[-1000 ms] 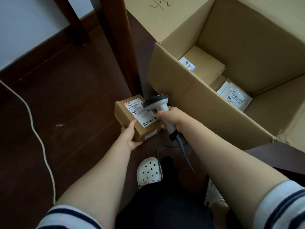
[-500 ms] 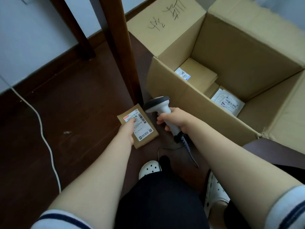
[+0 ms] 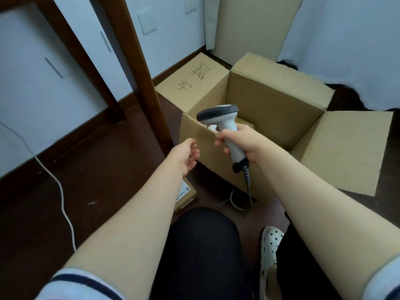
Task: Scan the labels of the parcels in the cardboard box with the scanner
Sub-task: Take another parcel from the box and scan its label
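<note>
Right hand grips the scanner by its handle, head above the near wall of the cardboard box. Left hand holds nothing, fingers loosely curled, just left of that wall. One labelled parcel lies on the floor outside the box, near me: probably scanned. Parcels inside: hidden behind the wall and scanner, count unknown. My forearm covers most of the floor parcel's label.

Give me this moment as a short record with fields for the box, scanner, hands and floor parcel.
cardboard box: open, flaps out; contents mostly hidden
scanner: at the box's near edge, head pointing left
right hand: grips the scanner's handle
left hand: empty, fingers relaxed, before the box's near wall
parcel: on the floor, label up, partly behind the left forearm
</note>
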